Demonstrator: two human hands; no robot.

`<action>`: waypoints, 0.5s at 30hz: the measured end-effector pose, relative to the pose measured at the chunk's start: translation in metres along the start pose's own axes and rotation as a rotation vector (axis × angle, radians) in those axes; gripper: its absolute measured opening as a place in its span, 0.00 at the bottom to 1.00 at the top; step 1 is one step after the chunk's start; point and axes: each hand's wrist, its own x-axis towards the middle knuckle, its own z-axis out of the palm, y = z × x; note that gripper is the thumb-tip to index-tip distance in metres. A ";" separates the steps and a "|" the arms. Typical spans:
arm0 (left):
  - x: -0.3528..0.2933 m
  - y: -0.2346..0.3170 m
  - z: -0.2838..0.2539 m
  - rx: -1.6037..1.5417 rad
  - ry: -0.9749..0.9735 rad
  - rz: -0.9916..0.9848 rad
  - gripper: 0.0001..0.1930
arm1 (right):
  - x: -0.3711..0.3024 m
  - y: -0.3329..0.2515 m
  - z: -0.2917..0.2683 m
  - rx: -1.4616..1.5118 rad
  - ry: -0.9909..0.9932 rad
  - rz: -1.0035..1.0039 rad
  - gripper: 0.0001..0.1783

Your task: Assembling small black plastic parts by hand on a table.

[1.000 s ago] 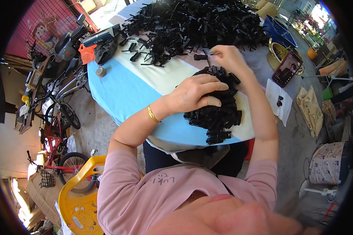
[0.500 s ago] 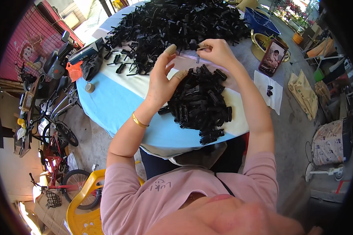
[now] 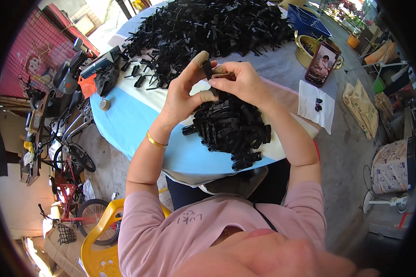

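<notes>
Over the table my two hands meet at a small black strap-like piece [image 3: 207,70]. The thumb and a finger of my left hand [image 3: 182,94] wear beige tape or finger covers, and between them the black piece stands. My right hand [image 3: 247,85] closes its fingers on the same piece from the other side; its exact grip is partly hidden. Just below lies a pile of black folded pieces [image 3: 229,127], stacked close together. Beyond my hands spreads a far larger heap of loose black pieces [image 3: 208,27] with strips sticking out.
The round table carries a striped cloth [image 3: 125,124]. At right are a propped phone [image 3: 322,64], a gold-coloured pot [image 3: 305,55], a white tissue [image 3: 309,117] with small dark items, and a blue tray [image 3: 307,23]. A tape roll [image 3: 105,105] sits left, near an orange bag [image 3: 87,84].
My right hand has come left and toward me from the large heap to meet my left hand. A black piece now stands between the fingers of both hands.
</notes>
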 end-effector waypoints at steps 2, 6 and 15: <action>-0.004 -0.002 -0.001 0.048 0.045 -0.032 0.40 | 0.000 -0.001 0.005 -0.021 -0.047 0.062 0.12; -0.002 -0.006 0.003 -0.080 0.192 -0.061 0.31 | -0.004 0.005 0.006 0.045 0.109 -0.109 0.11; -0.009 -0.015 0.012 -0.040 0.296 -0.021 0.19 | -0.009 -0.004 0.014 -0.142 0.094 -0.103 0.08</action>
